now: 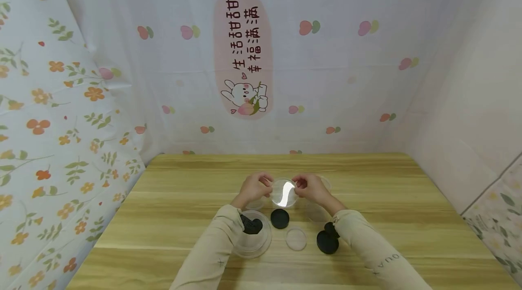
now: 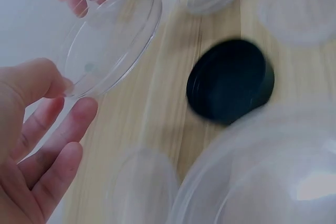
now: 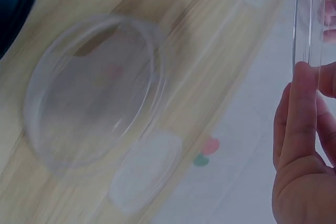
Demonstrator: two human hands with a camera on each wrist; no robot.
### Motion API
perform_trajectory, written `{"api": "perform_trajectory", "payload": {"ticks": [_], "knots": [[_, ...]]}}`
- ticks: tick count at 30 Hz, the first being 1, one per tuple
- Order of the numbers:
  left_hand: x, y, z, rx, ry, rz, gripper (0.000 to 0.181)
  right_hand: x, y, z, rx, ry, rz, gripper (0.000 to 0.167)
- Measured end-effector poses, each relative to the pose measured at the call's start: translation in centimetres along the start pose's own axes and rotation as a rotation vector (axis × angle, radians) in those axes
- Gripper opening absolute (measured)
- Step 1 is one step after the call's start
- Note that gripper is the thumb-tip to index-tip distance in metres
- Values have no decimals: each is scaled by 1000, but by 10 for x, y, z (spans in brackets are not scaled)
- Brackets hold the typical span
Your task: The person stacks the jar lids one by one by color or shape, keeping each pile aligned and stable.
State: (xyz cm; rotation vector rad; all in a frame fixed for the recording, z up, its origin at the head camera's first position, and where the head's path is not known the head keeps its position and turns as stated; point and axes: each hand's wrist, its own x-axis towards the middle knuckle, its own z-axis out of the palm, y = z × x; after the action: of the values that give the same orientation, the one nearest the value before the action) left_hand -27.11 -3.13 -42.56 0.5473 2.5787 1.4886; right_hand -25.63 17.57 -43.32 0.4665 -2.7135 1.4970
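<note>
Both hands hold up a clear round lid (image 1: 284,193) above the table, and light glares off its face. My left hand (image 1: 255,187) pinches the left edge between thumb and fingertips; in the left wrist view its other fingers (image 2: 59,174) spread below. On the opposite edge, my right hand (image 1: 313,189) pinches the rim with thumb and index finger, as the right wrist view shows. The lid (image 2: 113,40) stands tilted there, seen nearly edge-on from the right wrist. Below it on the wood sits a round black cup (image 1: 279,219), its inside showing in the left wrist view.
A large clear dish (image 1: 261,248) with a black perforated piece (image 1: 252,225) lies by the left forearm. Near the right forearm are a black disc (image 1: 327,242) and a clear round dish (image 3: 94,98). A small clear lid (image 1: 296,239) lies between them on the wooden table (image 1: 163,235).
</note>
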Motion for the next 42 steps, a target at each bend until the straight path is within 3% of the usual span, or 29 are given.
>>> {"api": "perform_trajectory", "payload": {"ticks": [6,11,20,27,33,36,42], "knots": [[-5,-10,-22,16,-63,17,23,5,-9,16,-54,-42,-98,25],[-10,-17,-33,-9,-104,29,24,7,-13,27,-83,-50,-131,25],[-25,-27,-42,45,-145,96,25,4,-15,45,-28,-106,-118,32],[-37,-36,-48,63,-162,59,26,4,-20,57,-9,-133,-143,30],[-45,-37,-51,110,-177,13,24,2,-21,67,-39,-146,-155,23],[-49,-39,-53,124,-200,19,22,0,-22,72,-67,-156,-163,20],[-54,-45,-57,34,-269,36,17,-3,-25,79,-82,-190,-169,16]]}}
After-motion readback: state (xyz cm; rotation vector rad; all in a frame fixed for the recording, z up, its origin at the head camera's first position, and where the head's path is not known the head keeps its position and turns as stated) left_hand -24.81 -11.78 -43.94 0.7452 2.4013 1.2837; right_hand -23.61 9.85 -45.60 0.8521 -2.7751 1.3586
